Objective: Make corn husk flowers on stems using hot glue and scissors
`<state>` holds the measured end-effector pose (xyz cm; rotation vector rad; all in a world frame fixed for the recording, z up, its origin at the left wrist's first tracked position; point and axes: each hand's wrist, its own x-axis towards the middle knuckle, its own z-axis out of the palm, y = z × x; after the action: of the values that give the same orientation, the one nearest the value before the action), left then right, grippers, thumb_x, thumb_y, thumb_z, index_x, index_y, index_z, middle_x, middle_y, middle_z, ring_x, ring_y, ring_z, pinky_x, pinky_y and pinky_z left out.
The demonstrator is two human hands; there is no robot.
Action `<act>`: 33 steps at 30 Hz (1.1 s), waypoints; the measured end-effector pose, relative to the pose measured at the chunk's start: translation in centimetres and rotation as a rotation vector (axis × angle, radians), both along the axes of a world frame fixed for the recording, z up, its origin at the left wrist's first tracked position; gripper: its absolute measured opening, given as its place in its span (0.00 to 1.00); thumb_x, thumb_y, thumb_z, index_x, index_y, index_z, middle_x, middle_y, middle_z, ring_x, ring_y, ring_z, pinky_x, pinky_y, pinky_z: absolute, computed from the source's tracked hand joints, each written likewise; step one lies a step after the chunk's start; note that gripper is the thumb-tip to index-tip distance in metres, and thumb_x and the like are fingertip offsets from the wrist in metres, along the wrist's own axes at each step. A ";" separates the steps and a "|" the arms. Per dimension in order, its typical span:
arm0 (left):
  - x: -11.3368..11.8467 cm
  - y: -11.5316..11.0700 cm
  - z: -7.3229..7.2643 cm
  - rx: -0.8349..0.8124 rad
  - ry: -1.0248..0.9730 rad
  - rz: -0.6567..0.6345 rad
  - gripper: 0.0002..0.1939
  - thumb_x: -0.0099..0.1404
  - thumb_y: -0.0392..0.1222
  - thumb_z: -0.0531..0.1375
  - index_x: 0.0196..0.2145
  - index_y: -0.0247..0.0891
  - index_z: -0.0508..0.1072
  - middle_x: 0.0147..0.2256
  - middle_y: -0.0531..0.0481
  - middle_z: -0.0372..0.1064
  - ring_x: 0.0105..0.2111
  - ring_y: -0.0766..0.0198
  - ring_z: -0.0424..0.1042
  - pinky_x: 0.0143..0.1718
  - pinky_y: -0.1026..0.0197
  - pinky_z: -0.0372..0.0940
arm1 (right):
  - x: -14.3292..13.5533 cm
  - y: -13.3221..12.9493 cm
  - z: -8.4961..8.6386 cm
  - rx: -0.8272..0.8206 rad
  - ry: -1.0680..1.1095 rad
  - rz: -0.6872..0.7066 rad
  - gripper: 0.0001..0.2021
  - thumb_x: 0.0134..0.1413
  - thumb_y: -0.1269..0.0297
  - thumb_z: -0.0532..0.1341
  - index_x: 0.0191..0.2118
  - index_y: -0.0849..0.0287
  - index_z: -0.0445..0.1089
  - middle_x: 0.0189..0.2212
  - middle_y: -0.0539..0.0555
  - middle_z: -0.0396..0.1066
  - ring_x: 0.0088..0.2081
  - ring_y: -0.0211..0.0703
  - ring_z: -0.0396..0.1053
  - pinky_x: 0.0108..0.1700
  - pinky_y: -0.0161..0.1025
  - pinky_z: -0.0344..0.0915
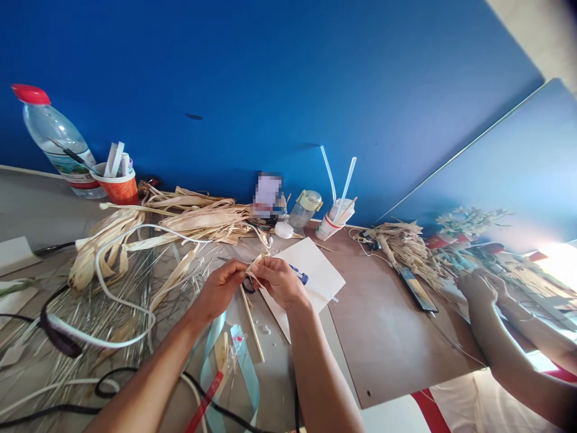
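Observation:
My left hand [224,287] and my right hand [283,284] meet over the middle of the table. Both pinch a small pale piece of dried corn husk [255,262] between thumb and fingers; part of it is hidden by the fingers. Dark-handled scissors [249,285] show partly beneath the hands. Under my right hand lies a white sheet [318,270] with a blue object [299,275] on it. A thin wooden stick [253,328] rests just below. Nearer to me are light blue ribbon [247,367] and a red strip [205,402].
Corn husk bundles [198,213] and loose wires [135,294] cover the left side, crossed by a white cable [108,297]. Behind stand a bottle [58,141], an orange cup [121,189], a jar [306,209] and a straw cup [331,224]. A phone [417,288] lies near another person's hands [480,288].

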<state>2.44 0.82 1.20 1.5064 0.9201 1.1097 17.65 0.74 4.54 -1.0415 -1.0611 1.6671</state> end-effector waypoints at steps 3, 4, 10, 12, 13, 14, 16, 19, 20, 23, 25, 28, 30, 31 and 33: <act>0.0 0.0 -0.1 -0.002 0.016 0.027 0.10 0.62 0.44 0.56 0.28 0.41 0.74 0.30 0.51 0.70 0.34 0.60 0.69 0.40 0.59 0.63 | 0.3 0.0 0.1 0.032 -0.028 0.018 0.14 0.39 0.56 0.70 0.21 0.60 0.68 0.17 0.46 0.62 0.21 0.33 0.56 0.26 0.34 0.52; 0.1 0.0 -0.1 -0.001 0.023 0.036 0.09 0.62 0.44 0.56 0.28 0.41 0.74 0.30 0.51 0.70 0.34 0.60 0.69 0.40 0.59 0.63 | 0.5 0.0 0.1 0.052 -0.054 0.022 0.14 0.39 0.55 0.69 0.20 0.60 0.68 0.16 0.46 0.62 0.21 0.33 0.56 0.26 0.34 0.52; 0.2 0.0 -0.3 0.023 0.026 0.039 0.09 0.61 0.45 0.56 0.28 0.41 0.74 0.30 0.51 0.69 0.33 0.61 0.68 0.38 0.60 0.62 | 1.6 0.3 0.0 0.155 -0.182 0.082 0.12 0.40 0.56 0.68 0.23 0.60 0.71 0.18 0.47 0.66 0.22 0.34 0.58 0.27 0.34 0.54; 0.1 0.0 -0.3 0.020 0.015 0.036 0.09 0.61 0.45 0.57 0.28 0.41 0.74 0.29 0.51 0.69 0.33 0.61 0.67 0.37 0.60 0.62 | 2.1 0.3 0.1 0.168 -0.216 0.112 0.10 0.40 0.58 0.67 0.23 0.60 0.71 0.18 0.46 0.65 0.22 0.33 0.57 0.27 0.33 0.53; 0.1 0.0 -0.2 0.009 0.005 0.041 0.09 0.61 0.45 0.57 0.28 0.41 0.75 0.29 0.52 0.69 0.32 0.61 0.67 0.37 0.61 0.62 | 2.4 0.3 0.2 0.168 -0.230 0.119 0.09 0.40 0.60 0.67 0.23 0.60 0.71 0.18 0.46 0.65 0.22 0.33 0.57 0.27 0.33 0.53; 0.0 0.0 -0.2 -0.005 -0.007 0.052 0.09 0.60 0.45 0.57 0.28 0.40 0.75 0.28 0.52 0.68 0.32 0.62 0.66 0.36 0.61 0.61 | 2.6 0.4 0.2 0.165 -0.234 0.111 0.08 0.40 0.61 0.66 0.22 0.60 0.70 0.18 0.46 0.64 0.22 0.33 0.57 0.27 0.33 0.52; 0.0 -0.1 0.0 -0.040 -0.031 0.084 0.10 0.60 0.46 0.57 0.29 0.39 0.74 0.28 0.52 0.68 0.31 0.63 0.65 0.35 0.62 0.61 | 3.1 0.4 0.3 0.157 -0.197 0.049 0.09 0.42 0.61 0.65 0.20 0.59 0.68 0.17 0.46 0.63 0.21 0.33 0.56 0.26 0.34 0.51; -0.1 -0.1 0.2 -0.063 -0.035 0.085 0.10 0.60 0.46 0.57 0.29 0.38 0.74 0.28 0.52 0.69 0.31 0.63 0.65 0.35 0.62 0.61 | 3.1 0.5 0.2 0.165 -0.138 -0.064 0.17 0.47 0.55 0.62 0.16 0.58 0.63 0.15 0.47 0.60 0.20 0.34 0.55 0.26 0.35 0.51; -0.1 -0.1 0.2 -0.061 -0.029 0.075 0.10 0.60 0.46 0.57 0.29 0.38 0.74 0.29 0.52 0.69 0.32 0.63 0.66 0.36 0.62 0.61 | 2.8 0.5 0.1 0.176 -0.139 -0.073 0.18 0.48 0.54 0.62 0.16 0.58 0.63 0.15 0.47 0.59 0.20 0.34 0.55 0.26 0.35 0.51; 0.0 -0.1 0.0 -0.051 -0.008 0.072 0.10 0.61 0.46 0.57 0.29 0.39 0.75 0.29 0.52 0.70 0.32 0.63 0.66 0.37 0.61 0.62 | 1.7 0.4 -0.1 0.200 -0.153 -0.012 0.13 0.46 0.54 0.66 0.24 0.59 0.69 0.20 0.48 0.65 0.24 0.35 0.58 0.29 0.34 0.55; 0.0 0.0 -0.1 -0.044 0.000 0.082 0.10 0.61 0.46 0.57 0.29 0.40 0.75 0.28 0.52 0.70 0.32 0.62 0.67 0.37 0.61 0.62 | 0.9 0.3 -0.2 0.212 -0.163 0.019 0.12 0.44 0.56 0.67 0.27 0.59 0.71 0.23 0.49 0.67 0.26 0.35 0.59 0.31 0.34 0.56; 0.1 0.0 -0.4 -0.027 0.009 0.081 0.10 0.61 0.45 0.56 0.29 0.40 0.75 0.28 0.52 0.70 0.32 0.62 0.67 0.38 0.60 0.63 | 0.4 0.2 -0.1 0.249 -0.270 -0.004 0.11 0.47 0.57 0.64 0.25 0.60 0.69 0.22 0.48 0.66 0.25 0.35 0.58 0.29 0.34 0.55; 0.2 0.1 -0.5 -0.023 0.012 0.071 0.10 0.61 0.45 0.56 0.29 0.40 0.75 0.29 0.51 0.70 0.32 0.62 0.67 0.38 0.60 0.63 | 0.5 0.1 0.2 0.282 -0.378 -0.018 0.11 0.48 0.58 0.62 0.25 0.60 0.68 0.21 0.47 0.64 0.25 0.35 0.57 0.29 0.33 0.54; 0.2 0.1 -0.6 -0.028 0.011 0.069 0.10 0.61 0.45 0.56 0.29 0.40 0.75 0.29 0.52 0.70 0.32 0.62 0.67 0.38 0.61 0.63 | 0.6 0.1 0.5 0.303 -0.437 -0.017 0.10 0.49 0.59 0.61 0.25 0.60 0.68 0.21 0.47 0.63 0.25 0.35 0.57 0.29 0.33 0.54; 0.3 0.1 -0.7 -0.045 0.004 0.071 0.09 0.60 0.45 0.57 0.29 0.40 0.74 0.28 0.53 0.68 0.31 0.63 0.66 0.36 0.61 0.63 | 0.8 -0.2 1.1 0.358 -0.553 -0.021 0.08 0.50 0.62 0.59 0.26 0.60 0.68 0.21 0.47 0.63 0.25 0.35 0.58 0.29 0.33 0.55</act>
<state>2.74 0.91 0.50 1.4496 1.0009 1.1300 18.48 0.57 5.62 -1.2924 -1.6254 1.1273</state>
